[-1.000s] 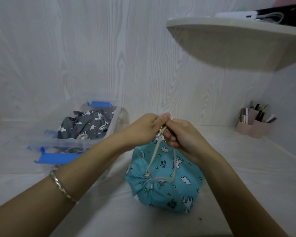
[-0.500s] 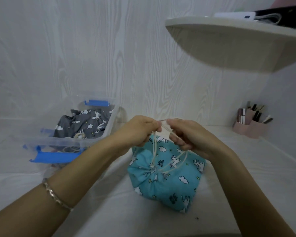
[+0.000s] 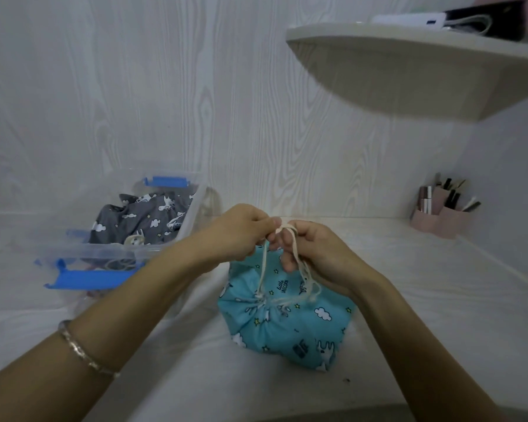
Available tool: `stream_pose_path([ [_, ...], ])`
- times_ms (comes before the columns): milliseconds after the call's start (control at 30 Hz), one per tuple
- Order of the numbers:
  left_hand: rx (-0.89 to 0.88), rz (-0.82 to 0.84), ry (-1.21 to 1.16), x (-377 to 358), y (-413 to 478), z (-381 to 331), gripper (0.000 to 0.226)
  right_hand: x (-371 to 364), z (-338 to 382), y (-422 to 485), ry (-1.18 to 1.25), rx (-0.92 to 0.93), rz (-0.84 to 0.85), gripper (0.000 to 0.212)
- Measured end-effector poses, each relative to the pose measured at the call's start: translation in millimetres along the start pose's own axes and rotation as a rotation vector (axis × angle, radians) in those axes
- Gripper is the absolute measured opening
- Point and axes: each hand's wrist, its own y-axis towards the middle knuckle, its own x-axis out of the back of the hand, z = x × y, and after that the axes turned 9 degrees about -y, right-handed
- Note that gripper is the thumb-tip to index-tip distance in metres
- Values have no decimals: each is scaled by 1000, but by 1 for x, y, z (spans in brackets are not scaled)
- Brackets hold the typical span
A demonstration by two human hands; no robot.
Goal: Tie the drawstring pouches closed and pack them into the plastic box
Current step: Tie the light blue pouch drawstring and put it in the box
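The hands have closed together just right of the plastic box (image 3: 192,217): the left hand (image 3: 241,229) pinches the drawstring (image 3: 263,269), now looped over curled fingers of the right hand (image 3: 317,254). Below them the cinched blue pouch (image 3: 290,327) lies beside the box, knot likely half-made, not yet packed.

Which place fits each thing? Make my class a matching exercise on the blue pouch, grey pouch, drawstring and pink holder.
Things
1. blue pouch
2. grey pouch
3. drawstring
4. pink holder

Places
A. in the plastic box
B. far right corner of the table
C. lying mid-table, mouth cinched
D. held between left hand and right hand

Pairs: 1-C, 2-A, 3-D, 4-B
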Motion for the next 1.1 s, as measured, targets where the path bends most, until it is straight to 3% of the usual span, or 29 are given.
stream_pose_path([
  [100,-75,-100,82,-2,0,7,37,2,-1,-4,77,-46,61,47],
  [167,-124,-84,59,-2,-1,9,26,0,-1,-4,167,-8,-29,37],
  [233,-168,-59,68,1,-3,10,17,4,-4,-2,290,-3,-173,45],
  [333,-229,-27,312,8,-10,7,16,14,-7,-2,548,-24,-359,47],
  [400,-272,-85,455,13,-16,3,23,21,-7,-6,830,-16,-392,41],
  [433,-290,-148,386,13,-20,0,28,25,-7,-9,972,2,-383,39],
  [500,-276,-207,-114,7,-23,-4,31,27,-12,-10,1112,-6,-346,41],
  [567,-161,-78,-823,2,-21,-10,29,26,-17,-10,931,-115,-331,38],
  [633,-43,17,-1250,3,-18,-13,33,28,-23,-13,360,-286,-305,37],
  [700,-5,-18,-1253,9,-16,-13,38,32,-27,-20,-226,-465,-182,38],
  [800,2,-71,-984,5,-17,-9,39,38,-22,-25,-613,-531,-86,29],
  [900,30,17,-888,-7,-14,-13,31,26,-10,-24,-606,-368,-112,20],
  [967,21,74,-871,-14,-11,-21,28,11,0,-24,-455,-221,-123,20],
  [1100,-88,119,-802,-23,0,-36,24,-5,13,-32,-106,-16,61,27],
])
